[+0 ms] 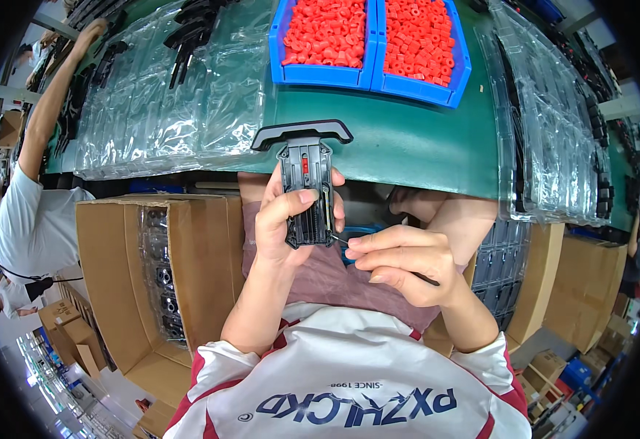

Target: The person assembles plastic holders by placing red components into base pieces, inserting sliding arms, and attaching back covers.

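My left hand (280, 219) is wrapped around a black plastic assembly (314, 155), its thumb pressed on the front face. The assembly has a wide curved crossbar handle (302, 132) at the far end and a small red insert (305, 165) in its upper middle. A thin strip runs along its right side. In my right hand (415, 263), pinched between thumb and fingers, is a slim dark tool (428, 280). Its thin tip reaches the lower right corner of the assembly; whether it touches cannot be made out.
Two blue bins (367, 79) of small red plastic parts stand on the green table (386, 139). Clear plastic trays (174, 124) with black parts lie left, more trays (554, 146) right. Open cardboard boxes (206, 271) flank my legs. Another person (35, 219) reaches over the table at left.
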`<state>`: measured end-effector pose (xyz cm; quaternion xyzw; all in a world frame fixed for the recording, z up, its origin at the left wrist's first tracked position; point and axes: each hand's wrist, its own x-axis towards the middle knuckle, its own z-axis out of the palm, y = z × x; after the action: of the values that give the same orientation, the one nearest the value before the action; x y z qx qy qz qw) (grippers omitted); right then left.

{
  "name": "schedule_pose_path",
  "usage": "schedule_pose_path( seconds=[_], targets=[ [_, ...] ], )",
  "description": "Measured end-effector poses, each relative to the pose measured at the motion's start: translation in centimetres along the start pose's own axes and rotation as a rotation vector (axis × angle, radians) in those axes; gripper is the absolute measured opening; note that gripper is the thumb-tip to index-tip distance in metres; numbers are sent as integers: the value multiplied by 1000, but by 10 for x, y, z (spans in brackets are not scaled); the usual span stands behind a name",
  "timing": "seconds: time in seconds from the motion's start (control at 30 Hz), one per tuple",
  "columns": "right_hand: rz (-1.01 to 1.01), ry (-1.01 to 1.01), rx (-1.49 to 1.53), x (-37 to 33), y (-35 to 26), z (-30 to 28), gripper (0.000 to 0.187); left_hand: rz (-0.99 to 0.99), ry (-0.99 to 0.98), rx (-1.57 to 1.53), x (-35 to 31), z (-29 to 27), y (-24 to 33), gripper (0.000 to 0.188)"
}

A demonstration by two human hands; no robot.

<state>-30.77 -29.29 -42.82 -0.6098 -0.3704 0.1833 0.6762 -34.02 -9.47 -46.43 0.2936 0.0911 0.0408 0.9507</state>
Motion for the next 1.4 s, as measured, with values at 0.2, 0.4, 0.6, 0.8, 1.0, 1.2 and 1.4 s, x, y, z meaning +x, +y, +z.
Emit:
schedule_pose_path(
  seconds=[0.2,0.4,0.6,0.8,1.0,1.2,1.4],
  targets=[
    [107,45,-3,1,0,4,14,110,-5,297,-3,2,3,47],
    [129,67,20,4,-9,3,14,80,25,274,-5,7,2,49],
    [86,94,30,14,-13,18,15,62,15,270,-6,11,-4,50],
    [81,71,9,17,-10,22,16,54,37,223,-6,12,-6,54],
    [46,60,66,9,-5,27,12,-2,34,134,-6,11,-5,51],
    [-33,84,30,6,1,33,12,-27,70,76,-5,9,-6,49],
    [-49,59,12,7,1,32,13,-30,57,45,-4,9,-6,48]
  ],
)
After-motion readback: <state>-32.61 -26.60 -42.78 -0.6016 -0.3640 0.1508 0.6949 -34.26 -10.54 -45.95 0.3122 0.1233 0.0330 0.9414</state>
